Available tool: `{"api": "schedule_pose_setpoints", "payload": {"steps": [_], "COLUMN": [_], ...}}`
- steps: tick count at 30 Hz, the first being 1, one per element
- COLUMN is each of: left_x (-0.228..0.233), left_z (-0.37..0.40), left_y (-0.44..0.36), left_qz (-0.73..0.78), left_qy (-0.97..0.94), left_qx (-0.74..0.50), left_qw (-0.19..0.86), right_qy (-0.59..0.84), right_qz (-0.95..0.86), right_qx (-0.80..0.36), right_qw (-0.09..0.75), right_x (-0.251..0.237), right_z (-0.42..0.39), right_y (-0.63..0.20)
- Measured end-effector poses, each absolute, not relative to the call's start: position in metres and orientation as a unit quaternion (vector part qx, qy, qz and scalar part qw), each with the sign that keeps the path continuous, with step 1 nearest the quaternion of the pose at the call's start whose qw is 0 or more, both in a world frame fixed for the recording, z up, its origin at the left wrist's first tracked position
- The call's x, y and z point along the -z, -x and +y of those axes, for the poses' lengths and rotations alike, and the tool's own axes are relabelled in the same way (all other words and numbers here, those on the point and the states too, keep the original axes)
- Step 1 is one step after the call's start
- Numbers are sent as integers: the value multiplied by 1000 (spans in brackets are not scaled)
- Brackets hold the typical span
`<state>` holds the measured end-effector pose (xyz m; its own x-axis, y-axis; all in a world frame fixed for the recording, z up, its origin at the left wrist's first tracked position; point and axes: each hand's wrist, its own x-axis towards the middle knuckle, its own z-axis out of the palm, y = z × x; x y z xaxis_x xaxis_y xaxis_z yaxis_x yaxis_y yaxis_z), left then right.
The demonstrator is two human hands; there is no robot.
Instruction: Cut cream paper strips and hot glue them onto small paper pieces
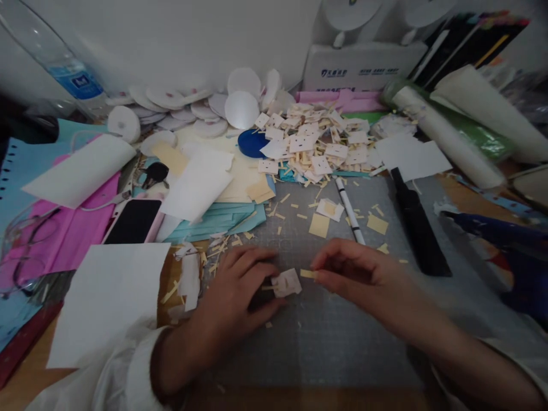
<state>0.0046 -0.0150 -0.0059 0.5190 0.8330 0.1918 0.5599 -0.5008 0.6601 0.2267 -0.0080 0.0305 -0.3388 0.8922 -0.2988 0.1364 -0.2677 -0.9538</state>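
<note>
The person's hands, left (240, 291) and right (363, 274), are bare, with slender fingers. The left sleeve (115, 371) is white, or off-white in the dim light, loose and softly creased, its fabric falling in broad folds. Its plain, roomy cuff (143, 362) rounds the wrist in a thick edge. The right sleeve (445, 391) shows only as a pale, shadowed edge high on the forearm, which is bare below it; its finer detail is too dark to tell.
</note>
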Motion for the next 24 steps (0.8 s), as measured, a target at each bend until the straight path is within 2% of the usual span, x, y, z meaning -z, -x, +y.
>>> {"api": "schedule_pose_setpoints", "payload": {"steps": [7,16,24], "left_x": [-9,-16,-15], "left_z": [-20,-28,-30], "left_y": [-4,-4,-3], "left_qz": [418,412,439], "left_qy": [-803,-777,-704], "left_qx": [-287,-302,-285], "left_qw": [313,368,480], "right_qy": [433,433,437], "right_qz": [-543,-583,-590], "right_qx": [-653,-627,-616], "right_qw": [303,283,286], "right_x": [-26,-23,-24], "right_z": [-18,-23,-25], "right_y": [-225,-222,-222]}}
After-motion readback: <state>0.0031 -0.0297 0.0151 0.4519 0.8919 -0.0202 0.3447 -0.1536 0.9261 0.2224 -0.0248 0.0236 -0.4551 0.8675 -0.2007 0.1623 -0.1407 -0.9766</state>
